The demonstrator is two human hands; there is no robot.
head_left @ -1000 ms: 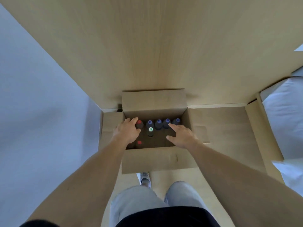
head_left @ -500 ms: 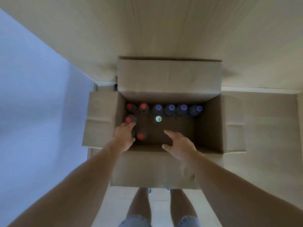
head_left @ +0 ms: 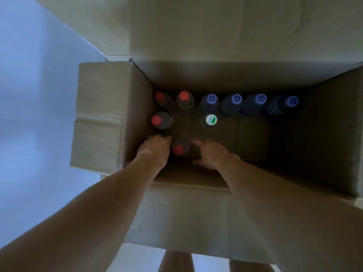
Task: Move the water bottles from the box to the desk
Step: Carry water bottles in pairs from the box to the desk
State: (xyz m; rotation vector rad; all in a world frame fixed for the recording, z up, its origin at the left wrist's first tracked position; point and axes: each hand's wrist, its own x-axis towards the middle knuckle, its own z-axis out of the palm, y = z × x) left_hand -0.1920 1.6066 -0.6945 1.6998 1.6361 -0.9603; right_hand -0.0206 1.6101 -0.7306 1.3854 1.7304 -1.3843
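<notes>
An open cardboard box [head_left: 102,118] holds upright bottles seen from above. Four have red caps: two at the far left [head_left: 160,97] [head_left: 184,95], one below them [head_left: 156,120] and one nearest me [head_left: 178,149]. A row of blue-capped bottles [head_left: 236,99] lines the far wall. A white-and-green-capped bottle [head_left: 211,119] stands in front of that row. My left hand [head_left: 155,149] is down inside the box against the left side of the nearest red-capped bottle. My right hand [head_left: 211,153] is just right of the same bottle, fingers spread. Neither hand visibly wraps around it.
The right half of the box floor [head_left: 255,138] is bare and dark. The far flap [head_left: 225,28] stands up and the left flap lies flat. A pale wall [head_left: 29,114] is at the left, a light wooden surface [head_left: 82,18] beyond the box, my legs [head_left: 176,262] below.
My head has dropped closer over the box. Both hands went deeper inside, the left leaving the left-hand red cap, and now flank the nearest red-capped bottle.
</notes>
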